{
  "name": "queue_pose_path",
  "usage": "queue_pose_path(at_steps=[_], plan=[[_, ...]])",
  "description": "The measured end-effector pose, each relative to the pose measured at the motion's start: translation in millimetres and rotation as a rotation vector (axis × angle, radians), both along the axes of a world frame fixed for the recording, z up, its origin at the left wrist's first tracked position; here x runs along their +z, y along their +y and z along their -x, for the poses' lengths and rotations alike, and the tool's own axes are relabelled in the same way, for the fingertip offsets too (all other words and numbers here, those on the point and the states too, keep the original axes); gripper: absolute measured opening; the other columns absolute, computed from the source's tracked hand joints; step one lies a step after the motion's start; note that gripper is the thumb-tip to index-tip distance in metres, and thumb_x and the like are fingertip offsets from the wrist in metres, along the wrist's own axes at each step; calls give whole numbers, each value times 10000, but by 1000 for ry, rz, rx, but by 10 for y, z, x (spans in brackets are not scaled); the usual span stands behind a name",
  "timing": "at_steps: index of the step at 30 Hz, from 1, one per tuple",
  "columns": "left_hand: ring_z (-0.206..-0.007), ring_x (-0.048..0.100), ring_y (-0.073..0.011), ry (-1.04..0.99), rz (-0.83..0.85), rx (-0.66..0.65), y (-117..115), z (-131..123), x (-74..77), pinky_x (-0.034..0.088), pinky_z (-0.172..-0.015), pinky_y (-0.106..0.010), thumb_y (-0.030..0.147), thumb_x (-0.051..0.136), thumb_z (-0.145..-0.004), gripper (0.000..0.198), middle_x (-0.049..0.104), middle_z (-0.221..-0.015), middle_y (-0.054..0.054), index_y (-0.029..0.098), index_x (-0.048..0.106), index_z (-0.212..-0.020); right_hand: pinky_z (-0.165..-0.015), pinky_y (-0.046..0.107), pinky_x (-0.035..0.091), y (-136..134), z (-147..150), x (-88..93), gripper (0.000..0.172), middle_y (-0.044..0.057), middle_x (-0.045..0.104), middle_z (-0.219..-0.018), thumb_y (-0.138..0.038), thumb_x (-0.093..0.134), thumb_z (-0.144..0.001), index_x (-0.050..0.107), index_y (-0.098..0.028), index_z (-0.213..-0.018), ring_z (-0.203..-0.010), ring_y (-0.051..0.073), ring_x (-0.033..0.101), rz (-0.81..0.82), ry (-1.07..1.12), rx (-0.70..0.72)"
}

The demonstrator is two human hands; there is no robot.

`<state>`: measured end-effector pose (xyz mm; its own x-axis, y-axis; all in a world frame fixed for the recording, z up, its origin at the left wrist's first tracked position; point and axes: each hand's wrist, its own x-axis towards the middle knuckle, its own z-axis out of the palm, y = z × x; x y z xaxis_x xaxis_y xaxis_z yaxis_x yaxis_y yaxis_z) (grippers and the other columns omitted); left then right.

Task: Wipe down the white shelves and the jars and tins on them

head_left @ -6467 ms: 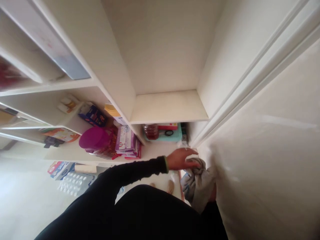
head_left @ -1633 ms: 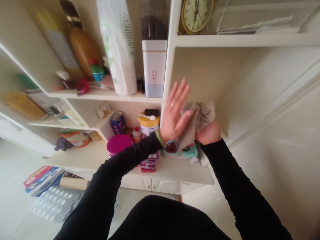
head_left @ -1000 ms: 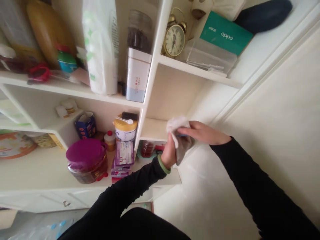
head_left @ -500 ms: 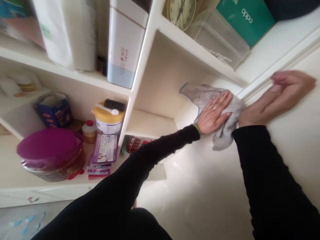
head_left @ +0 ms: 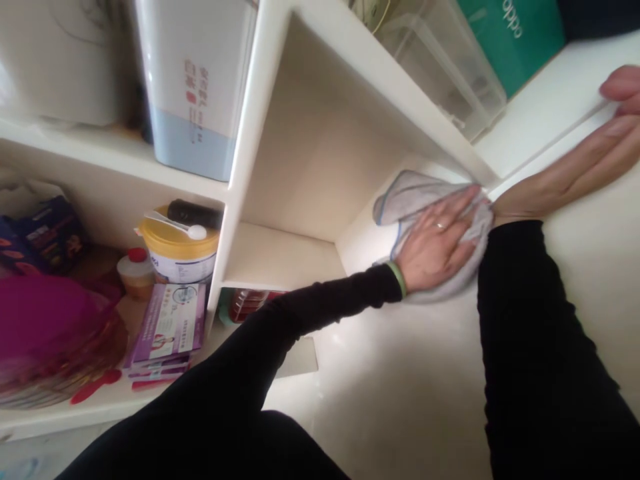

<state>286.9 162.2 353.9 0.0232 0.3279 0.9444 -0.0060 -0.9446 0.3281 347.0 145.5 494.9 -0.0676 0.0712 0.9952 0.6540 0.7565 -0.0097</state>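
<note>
My left hand (head_left: pixel 435 243) presses a grey cloth (head_left: pixel 400 190) with a blue edge against the white side panel of a cubby. Its fingers bend over the bunched cloth, and a ring and a green wrist band show on it. My right hand (head_left: pixel 613 127) is at the upper right, beside the cabinet's front edge, partly cut off by the picture's border. What shows of its fingers is curled, with nothing visible in them. Its wrist passes close to the cloth. The cubby (head_left: pixel 290 253) around the cloth has a bare floor.
Left of the divider stand a white and blue box (head_left: pixel 200 100), a yellow-lidded tub (head_left: pixel 180 247), purple boxes (head_left: pixel 170 323), a small red-capped bottle (head_left: pixel 136 270) and a purple-lidded container (head_left: pixel 50 327). Above right are a clear plastic bin (head_left: pixel 445 67) and a green box (head_left: pixel 515 40).
The view has moved closer to the cubby. The cloth is more bunched under my left hand, whose fingers are more bent. My right hand has shifted up and right, partly out of view.
</note>
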Motion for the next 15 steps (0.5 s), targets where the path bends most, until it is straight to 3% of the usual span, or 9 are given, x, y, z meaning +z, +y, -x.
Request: queue_pose_path(at_steps=[1, 3, 8, 11, 15], plan=[[-1730, 283, -287, 21, -36, -24, -73, 11, -29, 212, -1438, -423, 437, 255, -1153, 655, 306, -1842, -143, 39, 447, -1638, -1285, 449, 318, 17, 30, -1, 474, 112, 691, -1256, -354, 280, -1111, 745, -276, -1167, -1347, 285, 622, -192, -5, 21], [-1723, 300, -293, 77, -51, -48, -116, 47, -59, 244, -1432, -441, 421, 256, -1156, 627, 317, -1843, -102, 86, 478, -1636, -1225, 471, 406, 58, 110, -6, 442, 87, 752, -1015, -274, 345, -1095, 781, -275, -1019, -1093, 261, 706, -480, 4, 58], [-1714, 315, -308, 54, 91, -56, 209, 137, -23, 233, -1447, -461, 491, 290, -1166, 568, 353, -1826, 68, 272, 524, -1635, -1203, 499, 422, 81, 205, -37, 405, 76, 781, -1033, -267, 403, -1108, 796, -270, -1010, -1143, 261, 699, -460, 18, 64], [-1695, 358, -284, -93, 194, -62, 344, 162, 7, 251, -1460, -433, 478, 332, -1157, 530, 462, -1762, 55, 275, 599, -1569, -1189, 519, 432, 83, 162, -48, 412, 121, 779, -1069, -273, 413, -1111, 817, -238, -1035, -1220, 299, 694, -470, 3, 31], [-1685, 366, -310, -52, 134, -8, 186, 127, 17, 253, -1456, -441, 445, 457, -1112, 502, 466, -1744, -51, 224, 668, -1509, -1184, 549, 447, 126, 118, -10, 413, 123, 784, -1034, -278, 400, -1112, 800, -245, -1015, -1128, 280, 722, -521, -13, 17]])
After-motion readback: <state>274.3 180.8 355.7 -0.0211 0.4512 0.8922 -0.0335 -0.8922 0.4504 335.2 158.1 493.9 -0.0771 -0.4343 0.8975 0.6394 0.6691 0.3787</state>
